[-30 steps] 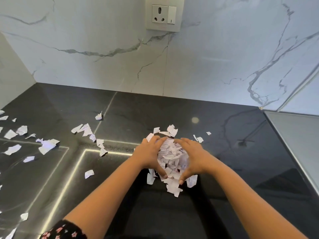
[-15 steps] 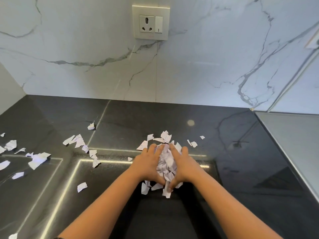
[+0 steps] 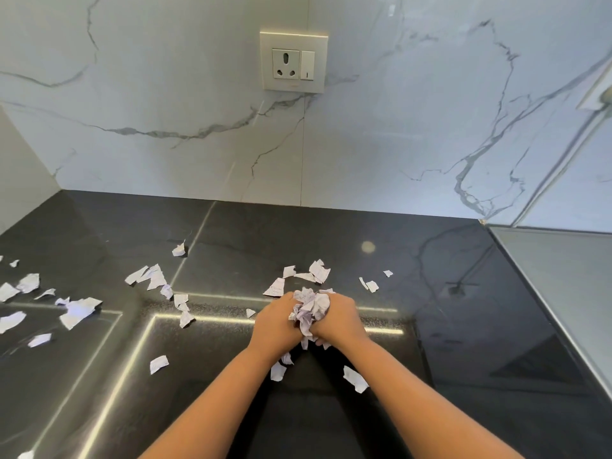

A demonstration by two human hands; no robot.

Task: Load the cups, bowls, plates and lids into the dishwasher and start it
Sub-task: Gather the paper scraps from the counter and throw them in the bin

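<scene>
No cups, bowls, plates, lids or dishwasher are in view. On a glossy black countertop (image 3: pixel 463 326) my left hand (image 3: pixel 275 326) and my right hand (image 3: pixel 337 321) press together around a bunch of torn white paper scraps (image 3: pixel 311 308). The bunch sticks up between my thumbs and is squeezed tight. A few scraps (image 3: pixel 355 379) lie on the counter just below my wrists.
Several loose paper scraps (image 3: pixel 150 276) are scattered over the left half of the counter, and a few more scraps (image 3: pixel 318 271) lie just behind my hands. A white marble wall with a socket and switch (image 3: pixel 293 62) rises at the back. A grey ledge (image 3: pixel 563 276) runs along the right.
My hands have closed in from both sides, squeezing the spread pile into a tight bunch. A few scraps have dropped out below my wrists. The view has tilted up slightly.
</scene>
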